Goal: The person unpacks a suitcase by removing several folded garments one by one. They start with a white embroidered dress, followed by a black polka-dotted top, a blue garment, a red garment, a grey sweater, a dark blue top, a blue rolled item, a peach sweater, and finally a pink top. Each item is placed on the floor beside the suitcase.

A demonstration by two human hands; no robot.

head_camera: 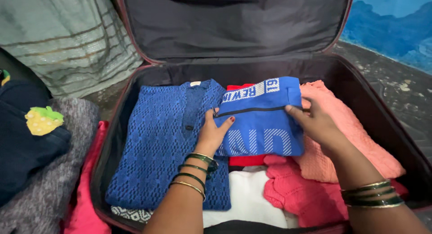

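An open dark suitcase [112, 139] lies before me, its lid standing up at the back. A folded blue garment with white lettering and a black zip [263, 119] rests on top of the clothes in the middle. My left hand [212, 133] grips its left edge, thumb on top. My right hand [315, 121] holds its right edge by the zip. Under it lies a red piece [245, 160]. A blue knitted cardigan [157, 148] fills the suitcase's left side. A peach knitted garment [355, 144] lies at the right.
A coral-pink knit [301, 193] and a white garment [245, 198] lie at the front of the suitcase. Left of it sit a grey knit [49, 189], a dark piece with a yellow strawberry patch [40, 121] and a pale green cloth [67, 36]. Rough floor at right.
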